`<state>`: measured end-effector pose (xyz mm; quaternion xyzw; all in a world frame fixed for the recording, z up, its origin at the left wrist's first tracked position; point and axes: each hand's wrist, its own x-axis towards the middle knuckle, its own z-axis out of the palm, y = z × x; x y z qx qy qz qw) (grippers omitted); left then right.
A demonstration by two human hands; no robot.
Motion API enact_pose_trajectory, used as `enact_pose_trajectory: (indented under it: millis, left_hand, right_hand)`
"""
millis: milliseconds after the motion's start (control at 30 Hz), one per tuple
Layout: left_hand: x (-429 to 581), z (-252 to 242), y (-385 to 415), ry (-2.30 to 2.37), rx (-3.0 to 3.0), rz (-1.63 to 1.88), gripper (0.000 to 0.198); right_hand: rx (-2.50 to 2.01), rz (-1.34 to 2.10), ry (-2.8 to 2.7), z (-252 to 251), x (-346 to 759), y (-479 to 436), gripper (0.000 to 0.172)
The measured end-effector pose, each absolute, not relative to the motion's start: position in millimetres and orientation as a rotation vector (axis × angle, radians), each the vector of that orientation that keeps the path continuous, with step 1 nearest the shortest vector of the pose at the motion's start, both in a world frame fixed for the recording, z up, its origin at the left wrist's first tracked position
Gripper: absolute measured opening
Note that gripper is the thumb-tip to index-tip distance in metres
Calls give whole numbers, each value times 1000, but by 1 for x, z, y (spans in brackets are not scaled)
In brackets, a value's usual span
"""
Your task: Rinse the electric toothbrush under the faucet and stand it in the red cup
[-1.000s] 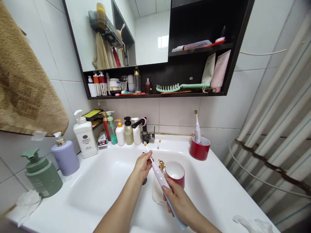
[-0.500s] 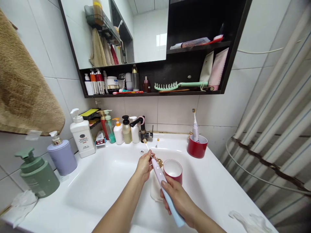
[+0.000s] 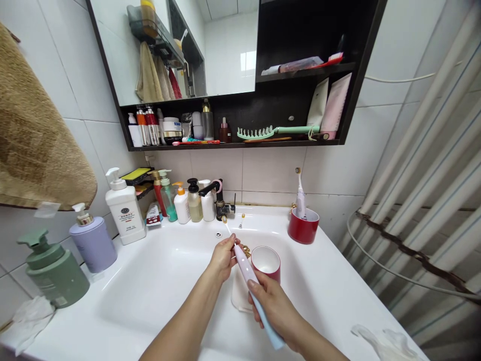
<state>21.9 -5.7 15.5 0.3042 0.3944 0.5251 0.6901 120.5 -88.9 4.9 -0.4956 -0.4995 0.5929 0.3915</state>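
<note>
Over the white sink (image 3: 150,296), my right hand (image 3: 276,308) is wrapped round the handle of a pink and blue electric toothbrush (image 3: 246,268), which points away from me. My left hand (image 3: 221,258) pinches the thin neck of the brush just below its head (image 3: 224,220). Right beside the brush, a red cup with a white inside (image 3: 266,261) stands in the basin on a white cloth (image 3: 237,296). A dark faucet (image 3: 218,198) stands behind the brush head.
A second red cup (image 3: 302,225) holding another toothbrush stands at the back right of the counter. Several pump bottles (image 3: 124,205) line the left and back edge. A brown towel (image 3: 37,145) hangs at the left. A dark shelf (image 3: 240,145) with toiletries and a green comb hangs above.
The view has shifted slightly, so everything sits a bit further left in the picture. Both hands keep the same hold on the toothbrush.
</note>
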Motion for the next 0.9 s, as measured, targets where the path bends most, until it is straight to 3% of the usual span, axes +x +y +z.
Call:
enact_pose_trajectory:
  millis: [733,900]
  left_hand:
    - [26,16,-10,862,786,1123,23]
    - [27,18,-11,910,833,1156,24]
  right_hand:
    - [-1269,1394,-1310,1,122,-86,42]
    - [-1323,1224,-1382,1,121,-85,41]
